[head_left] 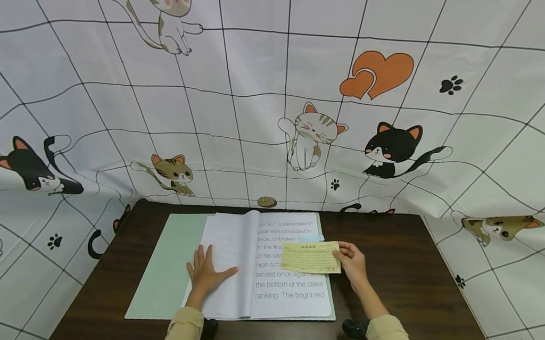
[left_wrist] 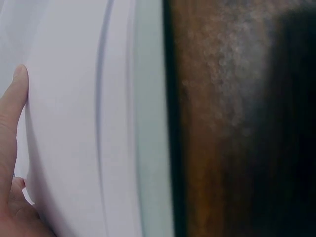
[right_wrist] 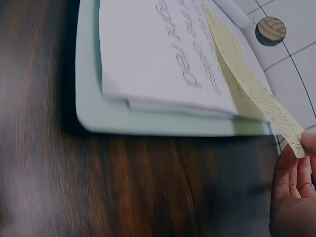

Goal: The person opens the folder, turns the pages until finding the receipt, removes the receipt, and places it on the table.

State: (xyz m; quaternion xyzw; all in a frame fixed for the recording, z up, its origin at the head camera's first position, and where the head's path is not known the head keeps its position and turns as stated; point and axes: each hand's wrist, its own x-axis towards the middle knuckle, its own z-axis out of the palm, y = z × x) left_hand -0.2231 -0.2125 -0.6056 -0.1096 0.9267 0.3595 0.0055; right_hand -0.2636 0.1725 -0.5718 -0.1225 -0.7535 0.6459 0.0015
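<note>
My left hand (head_left: 205,278) lies with spread fingers on the left page of an open stack of white printed sheets (head_left: 287,309), set in a pale green folder (head_left: 161,268). Large English text covers the right page. My right hand (head_left: 355,266) pinches the right end of a yellow printed receipt slip (head_left: 309,258) between thumb and fingers. The slip overlaps the middle of the text in the head view. In the right wrist view the slip (right_wrist: 256,91) slants up from the page to the fingertips. A light blue strip (head_left: 311,238) shows just above the slip.
The folder lies on a dark wooden table (head_left: 417,288). White cloth (head_left: 248,114) with grid lines and cartoon cats hangs behind the table and along both sides. A black band is at each wrist, partly hidden by beige sleeves (head_left: 394,337).
</note>
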